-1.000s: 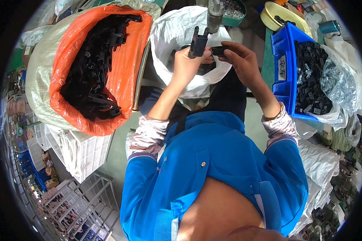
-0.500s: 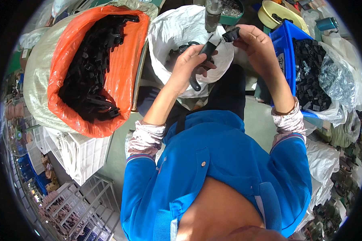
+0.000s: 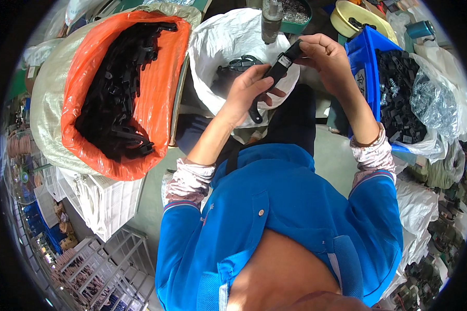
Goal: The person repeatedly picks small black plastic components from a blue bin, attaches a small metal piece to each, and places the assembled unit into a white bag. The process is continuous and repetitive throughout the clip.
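Note:
My left hand (image 3: pixel 244 90) is closed round a long black plastic handle (image 3: pixel 276 71), held slanting over an open white sack (image 3: pixel 205 44). A rounded black end with a hole sticks out below my fingers. At the handle's upper end, my right hand (image 3: pixel 328 59) pinches a small black plastic block (image 3: pixel 294 50). The block meets the handle end, with a pale shiny bit at the joint; whether it sits fully in place I cannot tell. Several black parts (image 3: pixel 242 63) lie inside the white sack. Just above my hands, a grey metal cylinder (image 3: pixel 271 23) points down.
To the left stands a big sack with an orange liner (image 3: pixel 158 98), full of black plastic parts (image 3: pixel 117 93). A blue crate (image 3: pixel 367 57) on the right holds small black blocks and springs (image 3: pixel 394 90). A yellow basin (image 3: pixel 340 20) and a green tray (image 3: pixel 298 28) stand beyond.
The small block in my right hand has come down-left against the handle's end, closing the gap between them. My left hand has tilted the handle and shifted slightly.

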Tool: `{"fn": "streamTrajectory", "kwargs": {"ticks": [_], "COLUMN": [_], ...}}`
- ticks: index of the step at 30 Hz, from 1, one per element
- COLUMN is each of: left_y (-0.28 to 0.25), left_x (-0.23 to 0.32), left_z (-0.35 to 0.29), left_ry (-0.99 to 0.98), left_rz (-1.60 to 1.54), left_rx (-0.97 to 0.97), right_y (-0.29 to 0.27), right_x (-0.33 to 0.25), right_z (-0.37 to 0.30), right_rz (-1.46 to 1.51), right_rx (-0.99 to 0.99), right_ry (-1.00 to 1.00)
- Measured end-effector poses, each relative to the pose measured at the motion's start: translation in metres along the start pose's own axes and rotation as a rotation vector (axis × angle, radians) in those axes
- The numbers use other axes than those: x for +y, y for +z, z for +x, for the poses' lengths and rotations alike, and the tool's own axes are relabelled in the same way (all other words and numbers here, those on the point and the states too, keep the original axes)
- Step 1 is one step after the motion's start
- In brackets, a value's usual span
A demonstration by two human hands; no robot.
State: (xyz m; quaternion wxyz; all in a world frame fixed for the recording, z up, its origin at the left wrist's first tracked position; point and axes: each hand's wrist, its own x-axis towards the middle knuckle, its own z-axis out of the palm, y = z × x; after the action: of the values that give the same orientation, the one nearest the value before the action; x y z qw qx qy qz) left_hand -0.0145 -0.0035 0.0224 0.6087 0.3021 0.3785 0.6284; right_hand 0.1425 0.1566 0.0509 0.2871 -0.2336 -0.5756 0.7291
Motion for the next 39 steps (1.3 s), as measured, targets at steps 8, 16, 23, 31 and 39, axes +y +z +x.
{"fn": "streamTrajectory", "kwargs": {"ticks": [8,16,23,31,39], "left_y": [0.001,0.004,0.013,0.017,0.002], "left_x": [-0.003,-0.003,0.001,0.006,-0.014], "left_z": [0.003,0.009,0.02,0.027,0.008], "left_ry": [-0.008,0.005,0.222,0.178,0.121], "left_rz": [0.006,0.055,0.596,0.6,0.37], "left_rx": [-0.02,-0.003,0.042,0.035,0.254], "right_y": [0.007,0.013,0.001,-0.028,-0.254], "right_x": [0.003,0.003,0.003,-0.05,-0.078], "right_z": [-0.003,-0.011,-0.026,-0.013,0.158], "right_rz": [-0.033,-0.106,-0.06,-0.569,-1.348], "right_rx": [0.021,-0.038,0.025,-0.329,-0.032], "right_ry": [0.046,-0.012,0.035,-0.035,0.06]}}
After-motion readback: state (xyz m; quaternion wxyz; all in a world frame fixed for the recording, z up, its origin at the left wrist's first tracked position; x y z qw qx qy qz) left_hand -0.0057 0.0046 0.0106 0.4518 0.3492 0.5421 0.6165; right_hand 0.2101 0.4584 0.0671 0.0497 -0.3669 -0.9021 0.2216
